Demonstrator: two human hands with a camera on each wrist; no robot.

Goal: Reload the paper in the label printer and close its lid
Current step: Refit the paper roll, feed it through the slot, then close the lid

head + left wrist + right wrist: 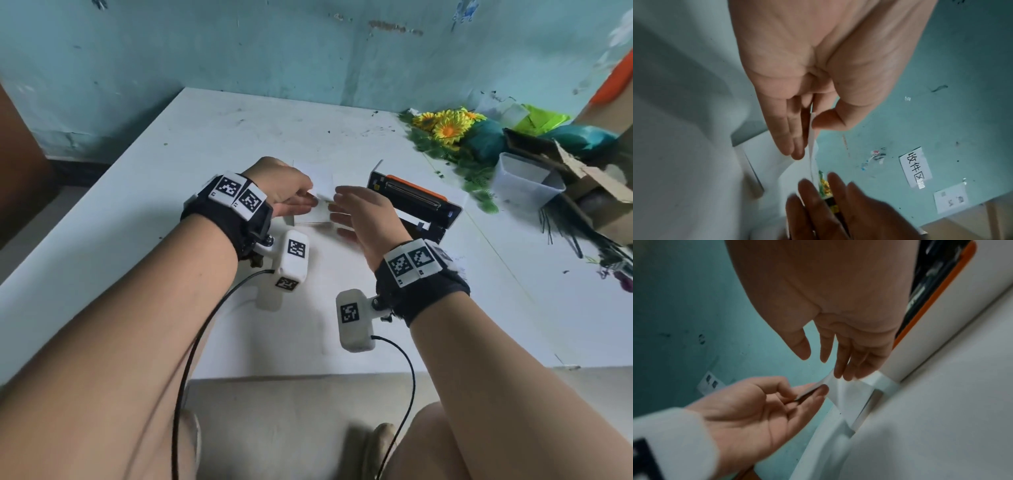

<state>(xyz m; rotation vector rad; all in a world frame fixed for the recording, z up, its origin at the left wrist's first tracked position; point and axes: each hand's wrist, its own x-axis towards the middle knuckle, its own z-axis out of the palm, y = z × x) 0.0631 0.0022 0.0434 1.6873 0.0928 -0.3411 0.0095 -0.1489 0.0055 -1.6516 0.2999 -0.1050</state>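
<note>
Your left hand (291,192) pinches the paper (322,186), right hand (359,212) slack-fingered against it; pull unevenly and it may crease before reaching the printer (411,198)

White paper (323,192) beside open printer (416,202)

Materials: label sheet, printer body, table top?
Label sheet: thin matte white paper; it bends in the left hand's pinch. Printer: likely moulded plastic, smooth white shell, orange trim, black inside. Table: hard white surface, scuffed; material unclear.
</note>
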